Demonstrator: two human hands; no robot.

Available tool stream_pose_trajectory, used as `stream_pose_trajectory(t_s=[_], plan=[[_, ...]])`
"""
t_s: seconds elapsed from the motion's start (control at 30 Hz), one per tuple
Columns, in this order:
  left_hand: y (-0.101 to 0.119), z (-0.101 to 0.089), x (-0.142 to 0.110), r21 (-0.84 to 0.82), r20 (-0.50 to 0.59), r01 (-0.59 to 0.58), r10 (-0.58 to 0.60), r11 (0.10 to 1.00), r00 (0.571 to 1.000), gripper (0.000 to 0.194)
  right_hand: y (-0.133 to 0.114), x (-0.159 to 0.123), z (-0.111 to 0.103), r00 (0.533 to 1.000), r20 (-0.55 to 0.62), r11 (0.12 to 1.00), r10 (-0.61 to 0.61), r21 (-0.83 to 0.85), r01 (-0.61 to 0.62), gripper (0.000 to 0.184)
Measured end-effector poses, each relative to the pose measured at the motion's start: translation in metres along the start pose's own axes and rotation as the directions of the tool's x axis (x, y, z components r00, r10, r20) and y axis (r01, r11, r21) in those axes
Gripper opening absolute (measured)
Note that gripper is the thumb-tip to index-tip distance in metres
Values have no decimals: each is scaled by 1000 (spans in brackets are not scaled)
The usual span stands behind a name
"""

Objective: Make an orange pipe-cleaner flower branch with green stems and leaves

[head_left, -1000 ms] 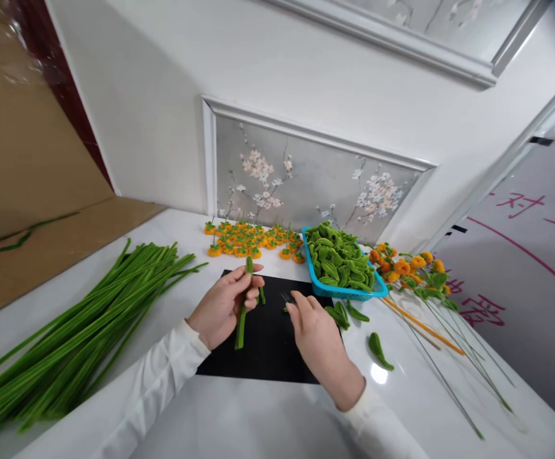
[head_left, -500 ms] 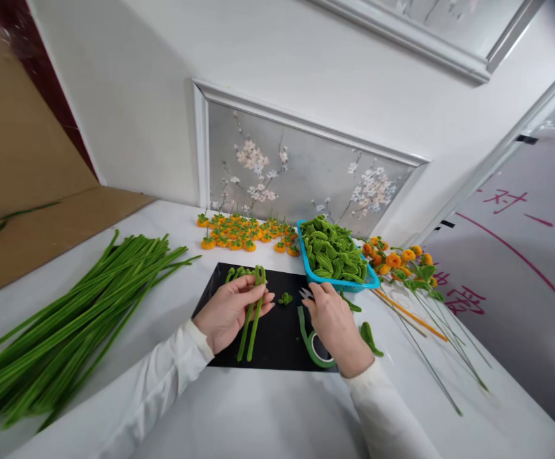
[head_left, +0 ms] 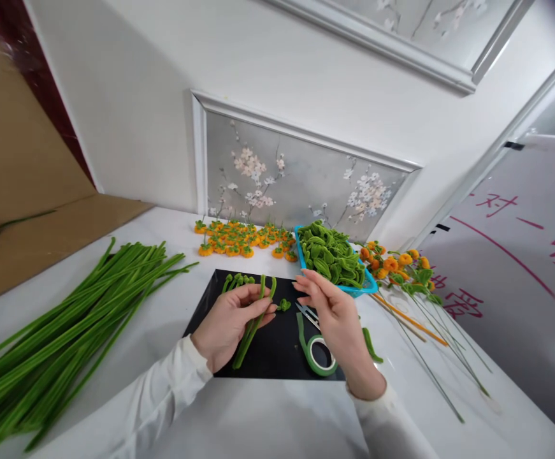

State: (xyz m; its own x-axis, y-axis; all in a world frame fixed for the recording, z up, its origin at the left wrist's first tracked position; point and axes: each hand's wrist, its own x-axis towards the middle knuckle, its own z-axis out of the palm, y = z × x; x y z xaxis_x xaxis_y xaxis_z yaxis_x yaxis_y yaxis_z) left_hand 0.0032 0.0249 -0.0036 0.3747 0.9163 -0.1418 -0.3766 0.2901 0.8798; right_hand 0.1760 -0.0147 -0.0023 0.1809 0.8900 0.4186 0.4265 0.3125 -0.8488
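Observation:
My left hand [head_left: 233,320] pinches green pipe cleaners [head_left: 245,347] over a black mat [head_left: 277,363]. Two separate ends stick up above the fingers, and the lower lengths hang close together. To the right, my right hand [head_left: 332,312] hovers with nothing in it, its fingers loosely stretched out. Metal snips [head_left: 308,315] lie on the mat just under it, partly hidden by the hand. Nearby on the mat is a roll of green tape [head_left: 311,362] with a loose tail. A small green looped piece [head_left: 283,305] rests between my hands, and several curled green pieces [head_left: 237,279] lie behind the left one.
Long green pipe cleaners [head_left: 71,319] lie piled on the left of the white table [head_left: 239,421]. A blue basket [head_left: 367,285] of green leaves [head_left: 329,252] stands behind my right hand. Orange flower heads [head_left: 233,245] line the wall; stemmed orange flowers [head_left: 392,262] lie at right.
My right hand has let go of the snips and lifted slightly, its fingers opening. The folded top of the pipe cleaner in my left hand is now two separate ends.

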Motion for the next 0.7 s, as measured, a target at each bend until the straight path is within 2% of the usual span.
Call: stream_pose_trajectory(t_s=[0.03, 0.1, 0.23, 0.3, 0.4, 0.53, 0.63, 0.7], plan=[[0, 1, -1, 1, 3, -14, 14, 1000, 1000, 11, -5, -2, 1, 1000, -3, 974, 29, 223, -27, 29], [1, 3, -2, 5, 8, -38, 38, 999, 999, 13, -11, -4, 1, 994, 15, 885, 109, 454, -104, 28], [3, 9, -6, 17, 24, -57, 57, 998, 998, 18, -12, -4, 2, 976, 76, 774, 204, 597, -209, 23], [2, 11, -8, 36, 48, -70, 68, 997, 997, 18, -11, -4, 4, 976, 102, 767, 191, 606, -213, 25], [0, 14, -10, 75, 76, -87, 82, 993, 994, 16, -12, -4, 10, 984, 85, 844, 158, 506, -179, 28], [-4, 14, -9, 155, 75, -115, 105, 981, 992, 14, -13, -5, 19, 991, 54, 899, 122, 417, -133, 13], [0, 9, -6, 175, 6, -162, 163, 971, 987, 16, -5, -6, 23, 979, 91, 883, 180, 424, -202, 15], [5, 5, -4, 169, -45, -193, 203, 967, 978, 16, 3, -7, 25, 960, 165, 872, 224, 405, -273, 18]])
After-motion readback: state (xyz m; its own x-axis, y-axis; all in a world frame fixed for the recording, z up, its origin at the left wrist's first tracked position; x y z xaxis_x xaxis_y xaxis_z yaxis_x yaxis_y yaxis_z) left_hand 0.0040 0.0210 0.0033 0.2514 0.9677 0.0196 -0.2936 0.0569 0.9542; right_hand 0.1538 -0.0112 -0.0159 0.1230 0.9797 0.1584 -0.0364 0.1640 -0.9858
